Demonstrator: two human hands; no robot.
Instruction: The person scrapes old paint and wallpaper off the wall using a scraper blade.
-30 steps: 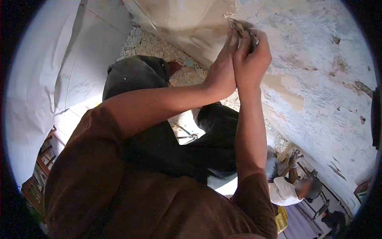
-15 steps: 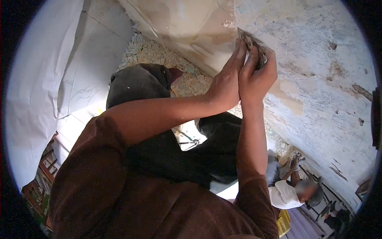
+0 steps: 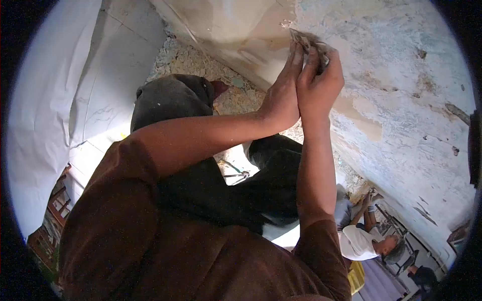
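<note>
A flat, grimy scraper (image 3: 299,38) lies against the wall, its pointed end up and to the left. My right hand (image 3: 321,83) is closed around it, with the fingers bent over its face. Against the right hand presses my left hand (image 3: 282,95), its fingers straight and together, the tips gripping the scraper's left side. Both palms hide the lower part of the tool. Around the scraper the wall (image 3: 391,55) is partly smooth beige and partly rough, pale and chipped.
Broken plaster and rubble (image 3: 186,62) cover the floor along the wall's foot. A white sheet (image 3: 45,100) hangs at left. My bent knee (image 3: 170,103) is close below the wall. At lower right, a co-worker in a white shirt (image 3: 357,243) works at the same wall.
Both hands and the scraper have shifted slightly up and left along the wall. The co-worker's head and arms have moved a little.
</note>
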